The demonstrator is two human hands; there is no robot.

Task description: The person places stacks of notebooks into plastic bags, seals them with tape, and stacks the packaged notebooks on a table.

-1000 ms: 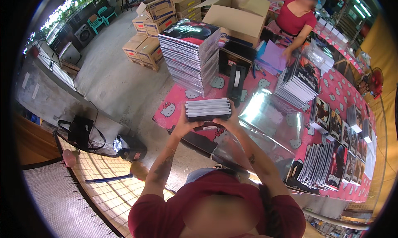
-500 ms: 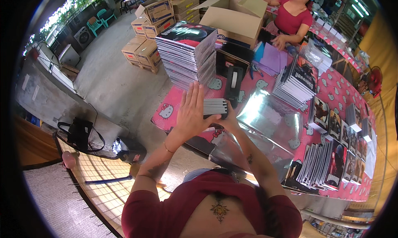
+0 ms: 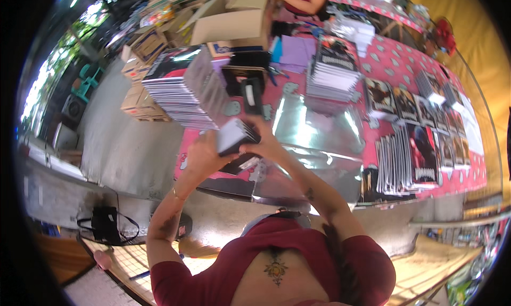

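Both hands hold a small stack of books (image 3: 233, 137) between them, grip about as wide as the stack; left hand (image 3: 205, 154) on its left side, right hand (image 3: 262, 141) on its right, thumbs toward the near side. Fingers blurred, exact contact hard to tell. Stack sits over the near edge of the table (image 3: 290, 87), just in front of the tall pile (image 3: 183, 87); can't tell if it rests on anything.

Versus half a second ago: left palm was flat and upright along the stack's side, now curls around it; stack was level, now tilted, with a pale face to the left and staggered edges to the right. View has swung too, so the pile shows lower and further left. Co-worker's head is out of frame; a sleeve and forearm (image 3: 303, 6) remain by the carton (image 3: 229, 30).

Materials: books have white paper blocks, thin dark covers. Pile is blocky, glossy on top, clear film down one side. Cloth is pink with white cartoon print. Clear plastic sheets (image 3: 314, 126) lie flat, shiny, creased. Tape dispenser (image 3: 252, 95) is black, long; purple sheets (image 3: 298, 51) flat, matte. Carton is brown cardboard, flaps up. Fanned books (image 3: 393, 165) lean in a ridged row. Floor (image 3: 128, 151) is rough grey concrete.
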